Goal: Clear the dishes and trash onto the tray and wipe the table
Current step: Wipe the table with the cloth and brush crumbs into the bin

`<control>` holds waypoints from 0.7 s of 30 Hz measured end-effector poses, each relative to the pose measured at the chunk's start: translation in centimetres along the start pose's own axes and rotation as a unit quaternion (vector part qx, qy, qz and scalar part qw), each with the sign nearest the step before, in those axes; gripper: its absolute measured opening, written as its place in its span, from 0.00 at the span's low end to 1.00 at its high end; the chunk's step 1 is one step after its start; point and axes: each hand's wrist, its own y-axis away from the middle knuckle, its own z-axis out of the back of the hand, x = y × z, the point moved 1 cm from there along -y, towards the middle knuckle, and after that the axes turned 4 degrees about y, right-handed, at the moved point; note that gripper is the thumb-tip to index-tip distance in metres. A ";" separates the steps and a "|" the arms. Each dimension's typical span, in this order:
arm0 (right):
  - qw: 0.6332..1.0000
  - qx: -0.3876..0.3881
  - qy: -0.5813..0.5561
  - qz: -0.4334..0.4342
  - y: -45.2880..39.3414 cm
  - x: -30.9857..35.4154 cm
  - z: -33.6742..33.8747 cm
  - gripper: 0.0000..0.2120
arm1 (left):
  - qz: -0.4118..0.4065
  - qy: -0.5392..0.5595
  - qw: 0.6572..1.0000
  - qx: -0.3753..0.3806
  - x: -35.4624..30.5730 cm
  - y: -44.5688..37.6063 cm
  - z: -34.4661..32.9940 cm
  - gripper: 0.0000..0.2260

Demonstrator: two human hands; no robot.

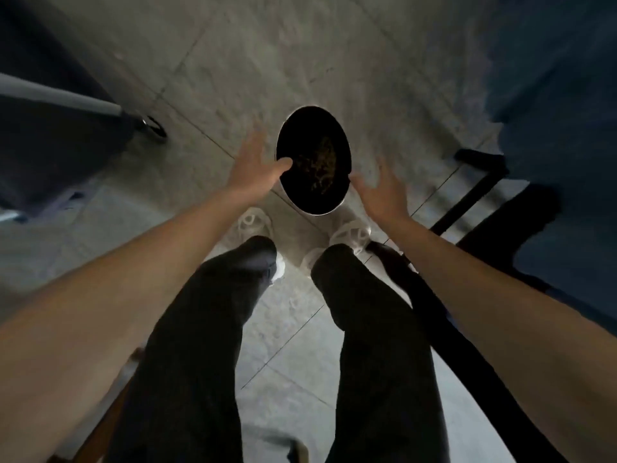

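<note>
Blurred, dim – brownish scraps inside dark bowl point(313, 162); left hand point(255, 165) and right hand point(380, 192) flanking it, fingers spread, gripping nothing.

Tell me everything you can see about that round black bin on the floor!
The bin is round, with a dark inside and a pale, shiny-looking rim and wall. It stands upright on the grey tiled floor, just ahead of the person's white shoes. Brownish scraps lie at the bottom. The left hand reaches in with its thumb over the rim; the right hand hovers open by the other side. Real contact can't be told.
</note>
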 end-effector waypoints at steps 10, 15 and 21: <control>0.996 0.018 -0.071 -0.049 -9.8 -7.0 -10.7 0.34 | 0.045 0.153 0.987 -0.036 9.8 -10.5 -8.0 0.28; 1.000 -0.003 -0.023 -0.001 -10.4 -7.0 -10.6 0.33 | -0.004 0.051 0.993 -0.106 9.8 -11.0 -8.6 0.27; 0.999 -0.035 -0.013 0.014 -6.7 -4.9 -9.1 0.31 | 0.010 -0.045 0.988 -0.149 7.1 -7.7 -7.3 0.23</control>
